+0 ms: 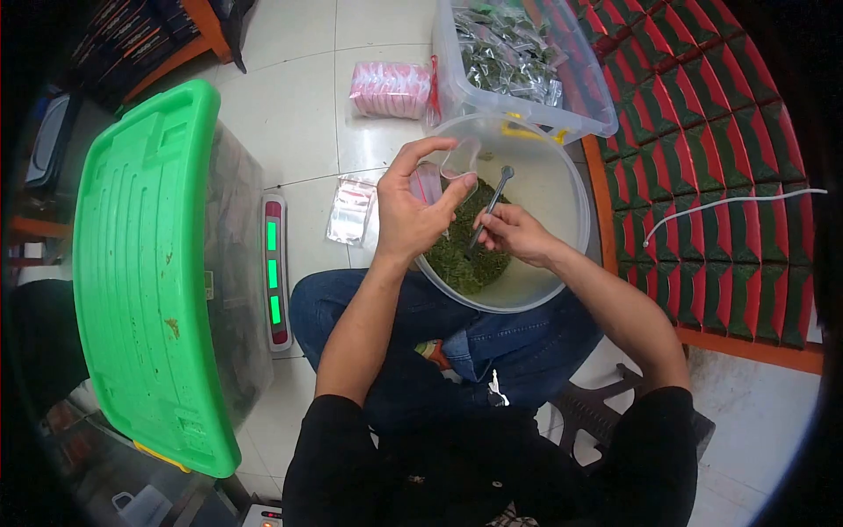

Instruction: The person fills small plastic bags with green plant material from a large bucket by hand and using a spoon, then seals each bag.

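My left hand (416, 202) is closed on a small clear zip bag (460, 160), holding its mouth spread between thumb and fingers above the left side of a bucket. Pinched in my right hand (509, 232) is a slim dark grey utensil (497, 195) with a rounded upper end. Its lower end dips toward dried green leaves (465, 270), so its shape there cannot be made out. The leaves lie in the large pale round bucket (572, 220) between my knees. Left of the bucket, a stack of flat clear bags (349, 218) rests on the floor.
A scale with green displays (274, 272) lies beside a green-lidded bin (136, 272). A pink wrapped pack (391, 90) sits ahead, near a clear tub (580, 110) of filled bags. Rows of red-and-green packets (702, 158) stand on the right, crossed by a white cable (729, 204).
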